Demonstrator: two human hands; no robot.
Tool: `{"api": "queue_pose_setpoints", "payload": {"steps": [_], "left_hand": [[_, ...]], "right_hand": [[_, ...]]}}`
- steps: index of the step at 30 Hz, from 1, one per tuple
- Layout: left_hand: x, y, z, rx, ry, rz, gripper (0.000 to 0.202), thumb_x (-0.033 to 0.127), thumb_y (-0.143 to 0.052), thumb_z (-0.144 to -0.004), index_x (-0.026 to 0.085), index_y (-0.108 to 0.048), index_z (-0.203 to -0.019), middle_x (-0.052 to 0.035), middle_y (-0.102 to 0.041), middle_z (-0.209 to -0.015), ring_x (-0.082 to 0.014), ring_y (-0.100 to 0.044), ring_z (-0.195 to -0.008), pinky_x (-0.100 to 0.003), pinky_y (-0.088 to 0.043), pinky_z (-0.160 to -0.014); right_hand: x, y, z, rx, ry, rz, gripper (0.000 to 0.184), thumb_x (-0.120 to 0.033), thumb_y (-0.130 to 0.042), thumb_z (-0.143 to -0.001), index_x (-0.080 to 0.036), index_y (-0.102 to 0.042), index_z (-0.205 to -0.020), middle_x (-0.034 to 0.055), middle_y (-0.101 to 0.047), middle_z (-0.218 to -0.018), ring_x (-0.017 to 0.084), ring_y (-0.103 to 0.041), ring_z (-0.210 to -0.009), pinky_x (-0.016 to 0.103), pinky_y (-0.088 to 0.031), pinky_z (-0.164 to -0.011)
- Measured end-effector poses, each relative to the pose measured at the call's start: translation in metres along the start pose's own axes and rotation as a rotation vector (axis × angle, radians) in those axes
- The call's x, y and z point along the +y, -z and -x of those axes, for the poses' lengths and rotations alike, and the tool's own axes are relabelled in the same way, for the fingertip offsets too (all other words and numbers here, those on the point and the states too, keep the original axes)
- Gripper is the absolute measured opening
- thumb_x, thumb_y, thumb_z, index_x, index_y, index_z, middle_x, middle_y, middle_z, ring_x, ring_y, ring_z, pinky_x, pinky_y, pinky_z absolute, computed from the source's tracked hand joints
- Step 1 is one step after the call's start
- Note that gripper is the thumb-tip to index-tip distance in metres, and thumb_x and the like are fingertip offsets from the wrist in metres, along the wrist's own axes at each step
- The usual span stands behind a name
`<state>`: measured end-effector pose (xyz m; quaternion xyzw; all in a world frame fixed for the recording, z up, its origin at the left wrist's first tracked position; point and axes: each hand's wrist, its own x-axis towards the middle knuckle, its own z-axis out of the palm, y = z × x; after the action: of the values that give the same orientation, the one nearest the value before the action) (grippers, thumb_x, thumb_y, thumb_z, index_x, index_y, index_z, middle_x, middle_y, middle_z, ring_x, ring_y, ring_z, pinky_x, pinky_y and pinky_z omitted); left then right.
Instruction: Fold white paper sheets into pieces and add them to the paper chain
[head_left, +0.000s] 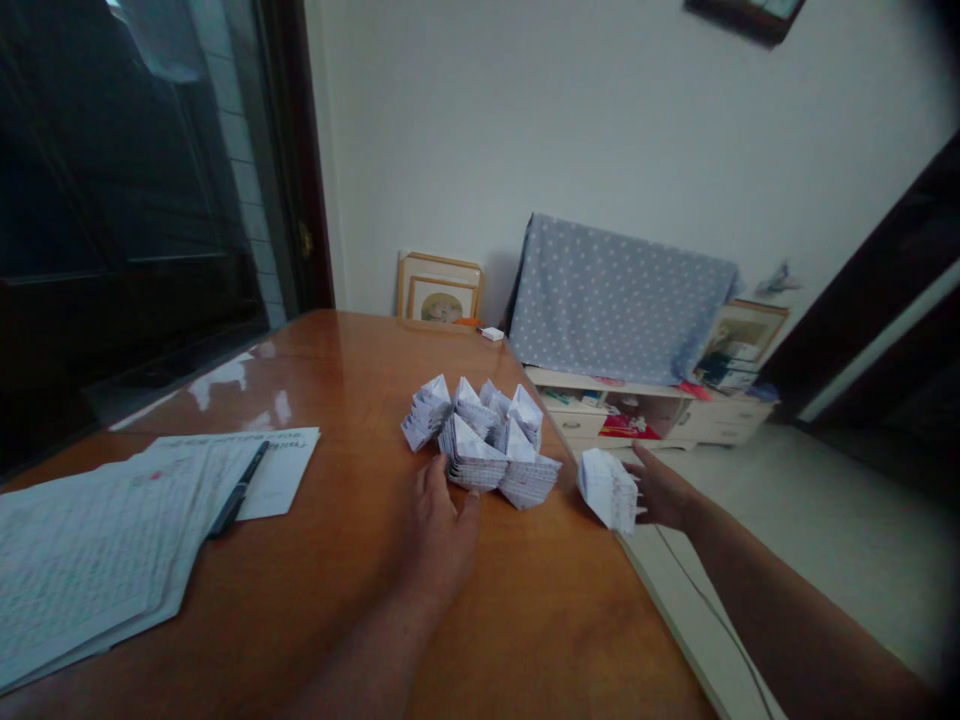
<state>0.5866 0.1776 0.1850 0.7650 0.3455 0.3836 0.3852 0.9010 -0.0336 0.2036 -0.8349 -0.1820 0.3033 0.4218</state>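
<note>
A cluster of folded white paper stacks with pointed tops and printed or written lines stands on the brown wooden table. My left hand is at the near left side of this cluster, thumb and fingers apart, with fingertips close to or touching the front stack. To the right, by the table edge, my right hand grips the right end of a separate folded paper stack. Its fingers are partly hidden behind the paper.
Written sheets lie at the left with a dark pen on them. A small white box and a framed picture are at the far end. Beyond the right edge stands a white cabinet below a grey dotted cloth.
</note>
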Motion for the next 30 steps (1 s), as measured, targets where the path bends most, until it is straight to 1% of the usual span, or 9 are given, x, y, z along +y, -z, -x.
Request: {"api": "queue_pose_setpoints", "payload": {"steps": [3, 6, 9, 12, 17, 20, 23, 26, 30], "left_hand": [[0.001, 0.001, 0.000, 0.002, -0.013, 0.004, 0.056, 0.027, -0.058, -0.083, 0.015, -0.044, -0.136, -0.0157, -0.047, -0.140, -0.0296, -0.043, -0.133, -0.043, -0.036, -0.111], [0.001, 0.002, 0.000, 0.001, -0.021, 0.012, 0.055, 0.028, -0.057, -0.084, 0.015, -0.044, -0.136, -0.0159, -0.047, -0.140, -0.0296, -0.043, -0.133, -0.044, -0.036, -0.110], [0.001, 0.002, 0.001, -0.003, -0.015, 0.007, 0.057, 0.028, -0.057, -0.084, 0.014, -0.042, -0.138, -0.0171, -0.045, -0.141, -0.0296, -0.042, -0.134, -0.044, -0.036, -0.110], [-0.001, 0.001, 0.000, -0.005, -0.012, -0.002, 0.058, 0.028, -0.057, -0.084, 0.013, -0.042, -0.138, -0.0176, -0.045, -0.142, -0.0298, -0.042, -0.134, -0.043, -0.036, -0.111], [-0.007, -0.003, -0.001, 0.013, -0.034, 0.012, 0.061, 0.029, -0.058, -0.084, 0.014, -0.041, -0.140, -0.0173, -0.045, -0.141, -0.0294, -0.044, -0.132, -0.043, -0.036, -0.111], [-0.010, -0.005, -0.001, 0.022, -0.045, 0.018, 0.061, 0.029, -0.058, -0.083, 0.015, -0.041, -0.140, -0.0172, -0.044, -0.142, -0.0298, -0.042, -0.134, -0.044, -0.035, -0.112], [-0.009, -0.004, -0.001, 0.015, -0.028, 0.026, 0.061, 0.030, -0.058, -0.083, 0.015, -0.041, -0.140, -0.0174, -0.044, -0.142, -0.0305, -0.042, -0.134, -0.045, -0.034, -0.112], [-0.007, -0.003, -0.001, 0.012, -0.020, 0.031, 0.061, 0.031, -0.058, -0.084, 0.015, -0.041, -0.140, -0.0176, -0.044, -0.141, -0.0307, -0.043, -0.133, -0.045, -0.035, -0.112], [-0.006, -0.003, 0.000, 0.009, -0.031, 0.035, 0.060, 0.030, -0.057, -0.084, 0.014, -0.040, -0.139, -0.0184, -0.043, -0.142, -0.0306, -0.042, -0.134, -0.046, -0.034, -0.112]], "right_hand": [[0.021, -0.013, 0.027, -0.240, -0.122, -0.287, 0.084, -0.085, -0.013, -0.080, -0.027, -0.065, -0.112, 0.0143, -0.071, -0.102, 0.030, -0.069, -0.092, 0.046, -0.051, -0.079], [0.021, -0.025, 0.042, -0.312, -0.052, -0.385, 0.074, -0.080, -0.020, -0.084, -0.030, -0.062, -0.117, 0.0124, -0.069, -0.114, 0.029, -0.067, -0.101, 0.044, -0.052, -0.082], [0.010, -0.030, 0.046, -0.247, 0.002, -0.334, 0.057, -0.070, -0.035, -0.087, -0.031, -0.060, -0.121, 0.0111, -0.068, -0.121, 0.028, -0.067, -0.105, 0.041, -0.053, -0.084], [-0.005, -0.034, 0.046, -0.123, 0.043, -0.246, 0.048, -0.058, -0.057, -0.083, -0.030, -0.060, -0.122, 0.0103, -0.068, -0.122, 0.028, -0.068, -0.102, 0.040, -0.054, -0.082], [-0.036, -0.049, 0.047, -0.043, 0.247, -0.101, 0.061, -0.047, -0.070, -0.076, -0.031, -0.053, -0.131, 0.0077, -0.070, -0.117, 0.029, -0.069, -0.101, 0.039, -0.055, -0.082], [-0.053, -0.058, 0.046, 0.114, 0.316, 0.186, 0.072, -0.049, -0.072, -0.073, -0.029, -0.048, -0.138, 0.0093, -0.069, -0.119, 0.032, -0.067, -0.104, 0.041, -0.053, -0.087], [-0.066, -0.063, 0.047, 0.270, 0.406, 0.506, 0.086, -0.056, -0.074, -0.070, -0.026, -0.044, -0.145, 0.0144, -0.059, -0.134, 0.036, -0.058, -0.118, 0.045, -0.045, -0.098], [-0.073, -0.065, 0.052, 0.250, 0.464, 0.634, 0.090, -0.059, -0.074, -0.070, -0.026, -0.042, -0.147, 0.0161, -0.052, -0.141, 0.038, -0.054, -0.123, 0.045, -0.040, -0.102], [-0.071, -0.063, 0.056, 0.110, 0.610, 0.645, 0.073, -0.041, -0.073, -0.074, -0.028, -0.050, -0.141, 0.0119, -0.061, -0.130, 0.034, -0.058, -0.117, 0.044, -0.043, -0.098]]}}
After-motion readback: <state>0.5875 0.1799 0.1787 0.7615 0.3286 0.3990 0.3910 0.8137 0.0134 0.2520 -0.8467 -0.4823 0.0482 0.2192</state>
